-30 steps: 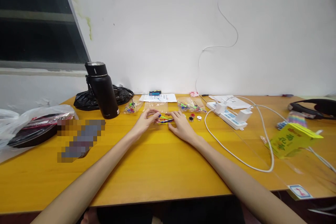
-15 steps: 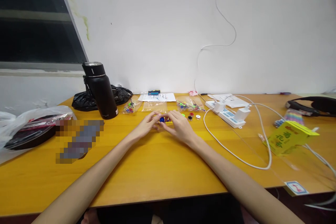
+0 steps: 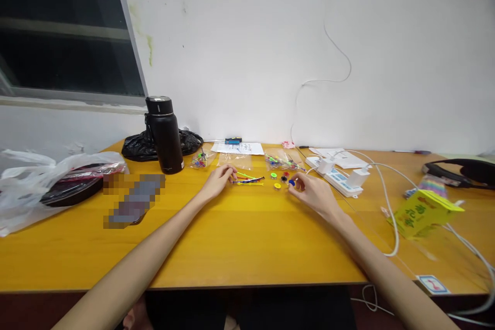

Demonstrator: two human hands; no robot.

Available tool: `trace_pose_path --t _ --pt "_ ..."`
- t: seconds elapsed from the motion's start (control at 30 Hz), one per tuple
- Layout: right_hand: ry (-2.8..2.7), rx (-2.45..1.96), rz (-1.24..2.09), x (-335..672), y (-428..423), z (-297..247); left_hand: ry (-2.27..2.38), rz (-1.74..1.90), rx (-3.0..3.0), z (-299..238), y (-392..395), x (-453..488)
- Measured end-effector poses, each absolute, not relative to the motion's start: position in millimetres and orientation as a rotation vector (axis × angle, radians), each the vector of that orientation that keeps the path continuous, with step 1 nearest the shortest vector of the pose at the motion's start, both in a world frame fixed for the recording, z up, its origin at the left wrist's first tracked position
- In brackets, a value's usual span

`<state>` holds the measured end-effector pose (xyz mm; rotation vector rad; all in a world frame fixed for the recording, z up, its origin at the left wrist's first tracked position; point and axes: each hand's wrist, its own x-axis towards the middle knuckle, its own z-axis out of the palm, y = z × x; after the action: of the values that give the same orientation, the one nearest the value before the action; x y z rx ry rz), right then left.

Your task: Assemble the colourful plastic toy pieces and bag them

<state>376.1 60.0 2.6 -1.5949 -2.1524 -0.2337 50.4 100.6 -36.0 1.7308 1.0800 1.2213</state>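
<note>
My right hand [image 3: 316,195] pinches a small blue plastic disc [image 3: 291,183] between thumb and fingers, just above the table. Beside it lie a yellow disc [image 3: 277,186], a green disc [image 3: 274,176], a black disc [image 3: 284,179] and a red disc [image 3: 286,174]. My left hand [image 3: 219,182] rests on the table with its fingers curled together at the near end of a thin dark blue stick [image 3: 251,181]. Next to that stick lie a yellow stick [image 3: 253,184] and a yellow-green stick [image 3: 243,175]. The left fingertips are partly hidden.
Clear bags of small parts [image 3: 202,159] [image 3: 284,159], a paper sheet [image 3: 247,149] and a screwdriver [image 3: 233,141] lie behind. A black bottle [image 3: 166,136] and phone [image 3: 133,201] stand left. At right are a power strip [image 3: 340,183], cables, a yellow box [image 3: 425,211] and headphones [image 3: 464,172].
My hands have moved apart. The right one has carried the blue disc rightward to the other discs, where a yellow disc now shows. The sticks beside my left hand are uncovered.
</note>
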Motion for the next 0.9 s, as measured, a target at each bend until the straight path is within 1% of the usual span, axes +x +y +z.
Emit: trace_pose_path --t 0.13,0.23,0.53,0.9 --pt "-2.222 -1.900 -0.211 385.9 67.3 2.2 1.131 1.241 1.833 -41.8 102.2 46.7" --pt "-2.231 -1.972 -0.196 384.2 70.7 0.1 1.156 1.227 1.846 -45.0 102.5 44.3" --pt "-2.100 -2.017 -0.145 380.0 68.3 -13.7 1.150 1.218 1.862 -49.4 105.0 41.0" --pt "-1.985 -1.862 -0.215 373.4 59.7 -24.3 1.200 1.208 1.846 -44.0 102.4 39.3"
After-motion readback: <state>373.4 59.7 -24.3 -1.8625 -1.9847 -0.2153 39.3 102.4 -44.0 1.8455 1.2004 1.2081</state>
